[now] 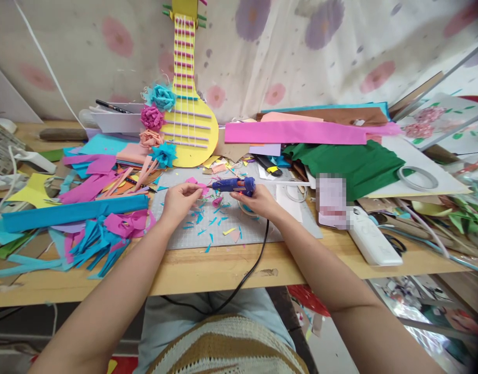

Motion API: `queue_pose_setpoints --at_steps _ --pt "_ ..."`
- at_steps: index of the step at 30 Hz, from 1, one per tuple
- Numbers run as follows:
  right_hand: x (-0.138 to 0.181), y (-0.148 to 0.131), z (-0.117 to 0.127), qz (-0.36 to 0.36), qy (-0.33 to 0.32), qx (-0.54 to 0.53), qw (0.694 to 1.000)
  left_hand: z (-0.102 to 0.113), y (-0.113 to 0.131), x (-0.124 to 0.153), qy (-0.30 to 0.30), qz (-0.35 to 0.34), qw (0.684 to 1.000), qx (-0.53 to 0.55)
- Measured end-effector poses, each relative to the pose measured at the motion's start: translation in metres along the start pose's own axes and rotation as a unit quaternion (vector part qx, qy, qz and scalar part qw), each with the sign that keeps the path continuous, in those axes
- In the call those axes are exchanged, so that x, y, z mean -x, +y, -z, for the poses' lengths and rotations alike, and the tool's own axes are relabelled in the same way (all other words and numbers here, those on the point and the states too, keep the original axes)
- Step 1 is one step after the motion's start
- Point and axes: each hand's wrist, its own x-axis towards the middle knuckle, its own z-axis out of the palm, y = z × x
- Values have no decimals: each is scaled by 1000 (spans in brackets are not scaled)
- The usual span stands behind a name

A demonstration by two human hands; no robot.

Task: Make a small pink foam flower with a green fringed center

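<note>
My right hand is wrapped around a blue hot glue gun; a white glue stick sticks out of its back and a black cord hangs below. The gun's nozzle points left, close to the fingertips of my left hand. Those fingers are pinched on a small pink paper piece; its exact shape is partly hidden. Beneath both hands lies a grey cutting mat strewn with blue, yellow and pink scraps. Behind them stands a yellow paper lute with white strings and paper flowers along its left side.
Coloured paper strips pile up on the left. Green crepe paper and a long pink sheet lie at the back right. A white power strip, a tape roll and a utility knife are also on the table.
</note>
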Motion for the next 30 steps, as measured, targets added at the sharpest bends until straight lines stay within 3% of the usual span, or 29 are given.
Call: queue_pose_setpoints --at_steps 30 --pt "2 -2 1 36 -43 24 998 -1 2 -1 10 13 1000 21"
